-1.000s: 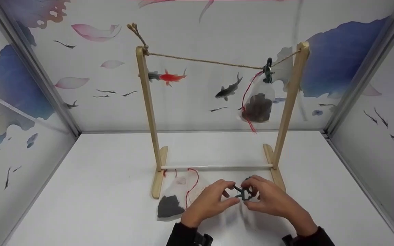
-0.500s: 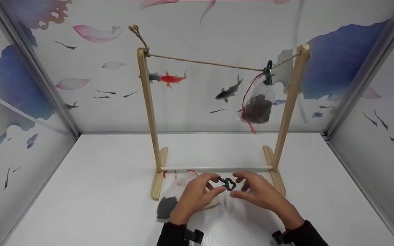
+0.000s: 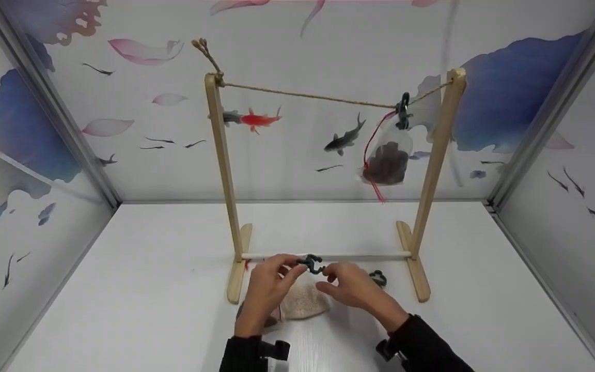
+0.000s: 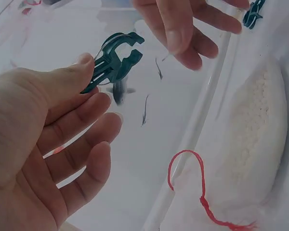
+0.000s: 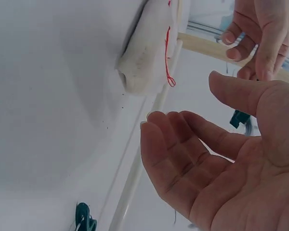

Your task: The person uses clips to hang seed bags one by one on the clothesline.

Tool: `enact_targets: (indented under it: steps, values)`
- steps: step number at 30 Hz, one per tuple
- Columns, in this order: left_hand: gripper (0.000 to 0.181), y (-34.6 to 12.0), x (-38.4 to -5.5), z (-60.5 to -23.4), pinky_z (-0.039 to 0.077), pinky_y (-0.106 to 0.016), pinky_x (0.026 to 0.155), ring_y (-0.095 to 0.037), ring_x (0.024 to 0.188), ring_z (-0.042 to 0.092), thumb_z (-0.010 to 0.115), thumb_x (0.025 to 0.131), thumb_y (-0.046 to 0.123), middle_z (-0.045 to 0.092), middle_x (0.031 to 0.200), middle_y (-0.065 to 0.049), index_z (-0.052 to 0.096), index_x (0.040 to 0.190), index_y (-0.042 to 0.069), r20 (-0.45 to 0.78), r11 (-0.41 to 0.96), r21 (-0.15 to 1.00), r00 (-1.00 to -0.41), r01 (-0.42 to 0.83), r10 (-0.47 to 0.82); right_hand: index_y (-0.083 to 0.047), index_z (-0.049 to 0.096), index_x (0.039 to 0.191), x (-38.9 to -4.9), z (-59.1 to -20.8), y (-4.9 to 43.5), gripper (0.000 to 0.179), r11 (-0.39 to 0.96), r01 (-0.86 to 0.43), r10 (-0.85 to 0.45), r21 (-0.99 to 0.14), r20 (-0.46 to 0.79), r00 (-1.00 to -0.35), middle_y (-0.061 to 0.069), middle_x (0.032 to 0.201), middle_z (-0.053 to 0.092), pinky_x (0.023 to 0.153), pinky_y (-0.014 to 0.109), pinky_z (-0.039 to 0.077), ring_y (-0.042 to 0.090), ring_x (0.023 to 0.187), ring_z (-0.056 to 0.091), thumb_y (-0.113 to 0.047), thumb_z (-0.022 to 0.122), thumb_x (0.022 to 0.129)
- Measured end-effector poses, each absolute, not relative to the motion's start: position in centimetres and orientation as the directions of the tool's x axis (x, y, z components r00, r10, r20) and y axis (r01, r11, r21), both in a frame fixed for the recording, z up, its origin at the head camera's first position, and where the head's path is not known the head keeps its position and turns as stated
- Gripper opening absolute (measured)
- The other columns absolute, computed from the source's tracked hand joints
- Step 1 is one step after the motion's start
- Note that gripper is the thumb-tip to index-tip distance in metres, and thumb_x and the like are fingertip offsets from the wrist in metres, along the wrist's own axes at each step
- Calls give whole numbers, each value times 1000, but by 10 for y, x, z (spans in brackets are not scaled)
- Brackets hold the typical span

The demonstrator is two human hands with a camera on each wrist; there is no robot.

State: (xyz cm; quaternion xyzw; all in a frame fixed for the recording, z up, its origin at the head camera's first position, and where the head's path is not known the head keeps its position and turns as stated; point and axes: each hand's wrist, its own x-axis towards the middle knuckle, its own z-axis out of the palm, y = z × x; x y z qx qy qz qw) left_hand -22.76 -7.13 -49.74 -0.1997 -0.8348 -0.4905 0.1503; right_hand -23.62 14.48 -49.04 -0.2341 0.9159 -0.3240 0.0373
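A dark green plastic spring clip (image 3: 312, 264) is pinched by its handle end between the thumb and index finger of my left hand (image 3: 265, 294). In the left wrist view, the clip (image 4: 116, 60) has its hooked tips pointing away from the hand. My right hand (image 3: 359, 290) hovers just right of the clip; the right wrist view shows its loosely curved fingers (image 5: 183, 159) with nothing between them. Below the hands lies a sheer drawstring bag of pale grains (image 3: 303, 301) with a red cord (image 4: 202, 185). Another bag, with dark contents (image 3: 270, 322), is mostly hidden behind my left hand.
A second green clip (image 3: 378, 278) rests on the white table (image 3: 483, 289). Beyond stands a wooden frame (image 3: 228, 175) with a low white crossbar (image 3: 370, 254). On its rope (image 3: 302, 94), near the right post, a clip (image 3: 403, 111) suspends a bag of brown contents (image 3: 388, 164).
Both hands have moved left, the left one carrying the clip. My right hand, at the clip a second ago, came off it, and the second clip on the table has come into view.
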Motion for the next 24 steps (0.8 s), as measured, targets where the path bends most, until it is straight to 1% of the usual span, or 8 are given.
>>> enact_targets:
  steps: [4, 7, 11, 13, 16, 19, 24]
  values:
    - [19, -77, -230, -497, 53, -26, 63, -9, 74, 67, 73, 95, 28, 74, 92, 6, 77, 105, 12, 469, 473, 747, -875, 467, 122, 6, 70, 108, -251, -498, 128, 33, 744, -291, -380, -601, -23, -925, 13, 94, 68, 75, 45, 53, 27, 85, 65, -22, 73, 93]
    - [16, -81, -231, -498, 52, -25, 63, -8, 73, 66, 73, 96, 27, 74, 91, 8, 77, 104, 13, 474, 502, 739, -876, 449, 85, 5, 70, 106, -260, -503, 121, 31, 764, -230, -350, -602, -88, -933, 12, 94, 67, 77, 44, 53, 26, 85, 64, -23, 73, 93]
    - [16, -85, -232, -499, 51, -25, 62, -7, 71, 65, 71, 97, 27, 73, 91, 8, 77, 103, 13, 471, 531, 733, -881, 425, 56, 4, 69, 107, -265, -510, 117, 32, 756, -183, -325, -628, -118, -938, 14, 101, 69, 82, 46, 54, 29, 91, 66, -24, 72, 93]
    - [16, -86, -232, -500, 51, -25, 62, -7, 71, 64, 70, 98, 27, 73, 90, 7, 76, 103, 13, 464, 546, 731, -885, 409, 43, 3, 68, 107, -265, -512, 116, 32, 754, -173, -317, -633, -120, -941, 13, 102, 69, 83, 45, 54, 28, 92, 66, -25, 72, 93]
    - [15, -87, -232, -502, 50, -25, 61, -7, 71, 63, 70, 98, 26, 72, 89, 8, 75, 102, 13, 451, 568, 729, -892, 381, 20, 1, 67, 99, -264, -515, 114, 24, 753, -181, -322, -633, -114, -940, 9, 93, 67, 76, 42, 54, 24, 83, 63, -21, 74, 92]
    - [13, -89, -232, -504, 50, -25, 61, -7, 70, 62, 71, 98, 25, 71, 87, 8, 75, 100, 13, 444, 586, 726, -896, 359, -1, -3, 66, 92, -263, -516, 112, 18, 754, -188, -329, -630, -114, -938, 3, 85, 62, 68, 37, 50, 18, 75, 58, -18, 75, 92]
    - [13, -92, -235, -508, 50, -26, 61, -8, 69, 63, 72, 97, 24, 72, 85, 6, 75, 99, 11, 455, 593, 721, -890, 359, -15, -6, 64, 86, -262, -519, 112, 14, 732, -217, -353, -646, -87, -932, 0, 80, 60, 63, 33, 46, 14, 69, 54, -16, 73, 92]
